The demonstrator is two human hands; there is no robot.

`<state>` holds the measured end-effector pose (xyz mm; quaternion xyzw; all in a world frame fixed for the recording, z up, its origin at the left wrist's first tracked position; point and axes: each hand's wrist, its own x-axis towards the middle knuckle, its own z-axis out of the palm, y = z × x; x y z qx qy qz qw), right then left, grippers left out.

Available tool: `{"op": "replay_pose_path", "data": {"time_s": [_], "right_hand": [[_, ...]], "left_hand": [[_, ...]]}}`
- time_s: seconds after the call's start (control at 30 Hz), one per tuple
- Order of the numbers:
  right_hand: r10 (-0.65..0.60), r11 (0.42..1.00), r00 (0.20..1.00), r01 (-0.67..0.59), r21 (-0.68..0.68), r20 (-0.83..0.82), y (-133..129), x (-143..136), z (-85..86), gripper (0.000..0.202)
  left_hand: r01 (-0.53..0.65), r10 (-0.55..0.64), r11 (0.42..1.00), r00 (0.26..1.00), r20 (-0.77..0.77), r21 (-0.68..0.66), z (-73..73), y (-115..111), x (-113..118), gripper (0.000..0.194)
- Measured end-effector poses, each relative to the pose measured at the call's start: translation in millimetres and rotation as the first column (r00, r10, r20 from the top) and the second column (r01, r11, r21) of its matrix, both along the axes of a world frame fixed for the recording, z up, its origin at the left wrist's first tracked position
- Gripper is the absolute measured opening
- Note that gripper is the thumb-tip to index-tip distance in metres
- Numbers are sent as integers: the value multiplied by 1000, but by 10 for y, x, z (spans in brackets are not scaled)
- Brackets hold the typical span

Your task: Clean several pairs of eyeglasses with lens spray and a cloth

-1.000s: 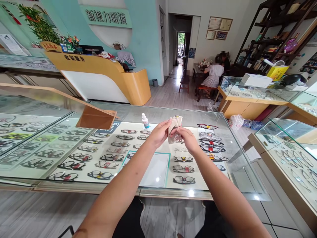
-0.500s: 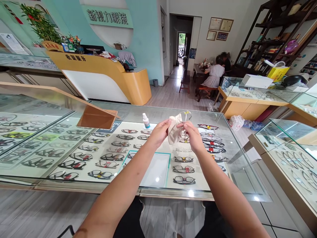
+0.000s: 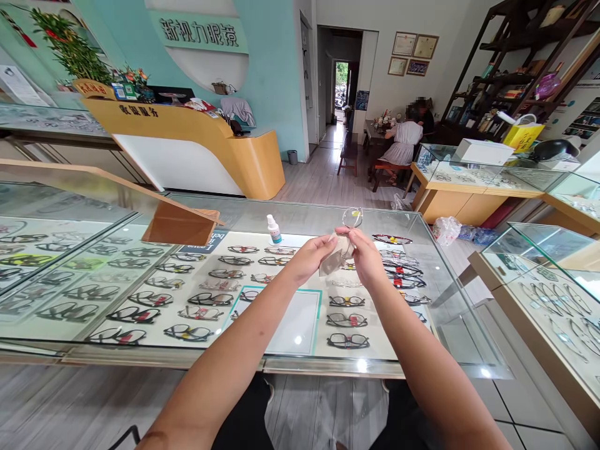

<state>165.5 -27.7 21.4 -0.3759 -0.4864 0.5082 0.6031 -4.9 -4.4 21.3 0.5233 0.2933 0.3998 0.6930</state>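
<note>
Above the glass display counter (image 3: 398,225), my two hands are close together. My left hand (image 3: 315,255) is closed on a pale cleaning cloth (image 3: 330,262), which hangs below its fingers. A pair of thin-framed eyeglasses (image 3: 352,217) is pinched in my right hand (image 3: 366,251), one round lens standing up above the fingers. The other lens is mostly hidden by the cloth and fingers. To the left, a small white spray bottle (image 3: 274,230) with a blue-and-red label stands on the counter.
Rows of eyeglasses (image 3: 347,320) lie under the glass around a white teal-edged panel (image 3: 293,319). A brown angled stand (image 3: 180,225) sits on the left. Another display case (image 3: 553,300) is at right. Two people sit at a table (image 3: 372,131) behind.
My left hand has moved right, up against my right hand, bringing the cloth onto the eyeglasses. The eyeglasses have turned, so the upper lens now faces me more.
</note>
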Motion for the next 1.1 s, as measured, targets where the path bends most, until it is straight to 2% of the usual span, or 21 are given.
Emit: {"op": "replay_pose_path", "data": {"time_s": [0.37,1.1], "right_hand": [[10,999,1000,-10,-48,-7,-10,-8,5,43],[-9,1000,999,8,-10,-49,-13,-38,-8,38]], "left_hand": [[54,-53,998,998,-23,40,27,-43,19,56],[40,-39,997,999,-18,64,80,-86,29,54]]}}
